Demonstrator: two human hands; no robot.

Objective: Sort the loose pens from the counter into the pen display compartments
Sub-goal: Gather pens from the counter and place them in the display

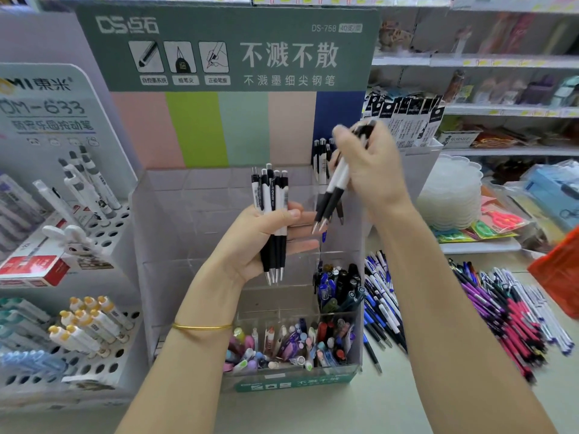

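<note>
My left hand grips a bundle of several black-and-white pens, tips down, in front of the clear tiered pen display. My right hand holds a few more black-and-white pens, tips down, over the display's upper right compartment, where similar pens stand. A middle right compartment holds blue and dark pens. The front compartment holds mixed coloured pens. Loose pens lie on the counter at right: blue-and-white ones and pink, purple and black ones.
A white holed pen rack with pens and a red box stands at left. Stacked clear trays, packaged scissors and an orange object sit at right. Store shelves fill the background.
</note>
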